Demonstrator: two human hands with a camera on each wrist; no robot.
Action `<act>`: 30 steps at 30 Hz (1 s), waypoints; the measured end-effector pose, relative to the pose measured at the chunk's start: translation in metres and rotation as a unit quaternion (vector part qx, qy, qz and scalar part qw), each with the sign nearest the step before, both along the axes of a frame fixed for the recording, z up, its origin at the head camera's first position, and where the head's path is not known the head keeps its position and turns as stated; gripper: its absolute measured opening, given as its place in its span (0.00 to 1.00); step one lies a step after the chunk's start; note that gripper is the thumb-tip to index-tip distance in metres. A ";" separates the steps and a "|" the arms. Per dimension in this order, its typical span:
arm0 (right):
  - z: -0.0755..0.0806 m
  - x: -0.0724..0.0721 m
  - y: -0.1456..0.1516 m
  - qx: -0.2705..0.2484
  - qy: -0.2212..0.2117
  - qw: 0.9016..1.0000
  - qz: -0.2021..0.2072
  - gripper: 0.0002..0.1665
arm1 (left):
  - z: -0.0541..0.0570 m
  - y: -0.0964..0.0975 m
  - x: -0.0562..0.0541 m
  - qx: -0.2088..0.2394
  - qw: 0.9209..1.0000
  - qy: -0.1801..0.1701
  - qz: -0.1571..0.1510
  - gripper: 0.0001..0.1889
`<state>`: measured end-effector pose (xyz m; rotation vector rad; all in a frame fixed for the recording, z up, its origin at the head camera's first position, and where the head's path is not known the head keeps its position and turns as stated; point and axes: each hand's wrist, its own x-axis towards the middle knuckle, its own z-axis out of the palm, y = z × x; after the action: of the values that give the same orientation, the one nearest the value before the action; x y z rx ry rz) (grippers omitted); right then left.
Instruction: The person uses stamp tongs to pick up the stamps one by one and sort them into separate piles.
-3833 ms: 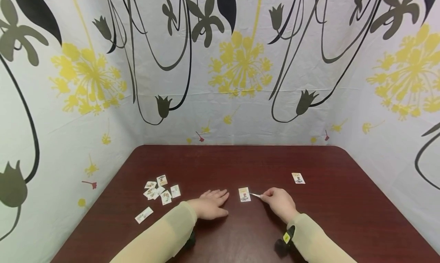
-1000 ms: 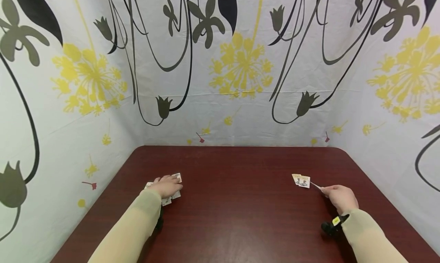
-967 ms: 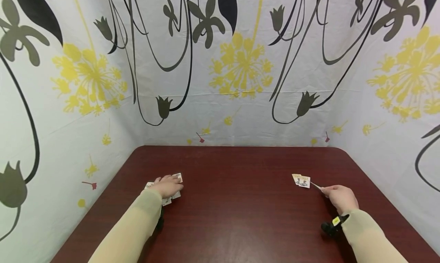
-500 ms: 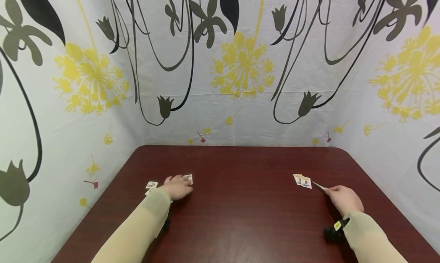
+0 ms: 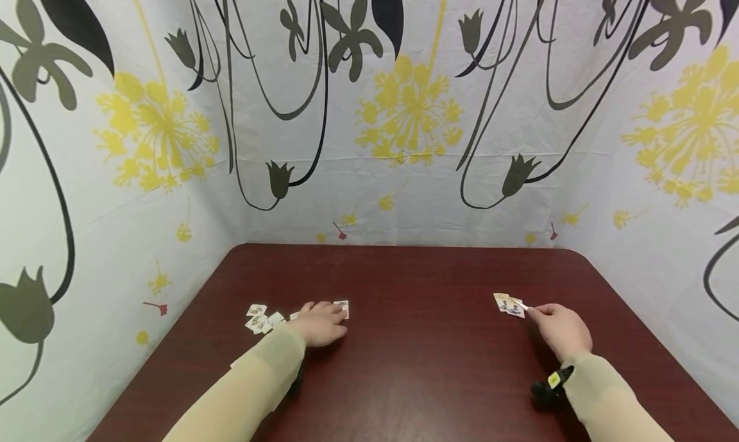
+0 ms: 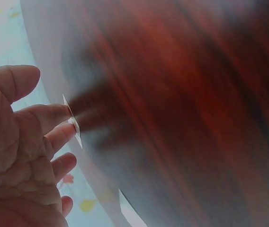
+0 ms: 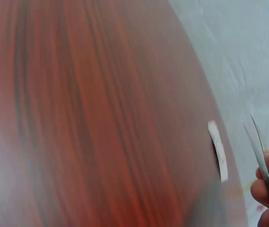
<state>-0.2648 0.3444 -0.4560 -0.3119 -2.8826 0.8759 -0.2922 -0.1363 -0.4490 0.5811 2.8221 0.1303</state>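
My left hand point(image 5: 319, 324) rests with extended fingers on a small printed card point(image 5: 344, 306), left of the table's middle. In the left wrist view two fingertips touch that card point(image 6: 79, 137), and the thumb stands apart. My right hand point(image 5: 560, 330) pinches metal tweezers point(image 7: 263, 165) between thumb and fingers. Their tips stand slightly apart with nothing between them, above two overlapping cards point(image 5: 516, 311) on the right side of the table. The right wrist view shows these cards edge-on as a white strip point(image 7: 219, 153).
Several loose cards point(image 5: 256, 323) lie scattered at the table's left, partly hidden by my left hand and sleeve. Another card's edge point(image 6: 130, 212) shows in the left wrist view. The dark red table point(image 5: 416, 365) meets patterned cloth point(image 5: 404, 204) at its back and sides.
The tweezers carried a card from the middle to overlap the right one, then came off it. My left hand went to the left-hand cards and slid one rightward.
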 end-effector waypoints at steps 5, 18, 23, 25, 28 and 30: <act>0.001 -0.005 -0.025 -0.009 0.008 1.000 0.023 0.30 | -0.002 0.010 0.004 0.002 1.000 0.007 -0.009 0.29; -0.003 -0.013 -0.101 -0.010 -0.007 0.996 0.091 0.18 | 0.000 0.038 0.016 -0.003 0.999 0.007 -0.040 0.29; -0.005 -0.014 -0.125 -0.013 -0.009 0.995 0.100 0.15 | 0.001 0.048 0.020 -0.001 0.999 0.000 -0.047 0.30; -0.006 -0.015 -0.134 -0.015 -0.010 0.994 0.104 0.13 | 0.002 0.052 0.021 0.000 0.999 -0.002 -0.048 0.30; -0.008 -0.017 -0.148 -0.018 -0.014 0.994 0.110 0.10 | 0.000 0.056 0.023 -0.003 0.999 -0.001 -0.050 0.30; -0.008 -0.018 -0.157 -0.023 -0.020 0.993 0.116 0.09 | -0.001 0.059 0.024 -0.005 0.999 -0.002 -0.052 0.30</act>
<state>-0.2826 0.1874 -0.4642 0.0040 -2.9811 0.9838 -0.2683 -0.0775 -0.4497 0.7234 2.7800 0.0987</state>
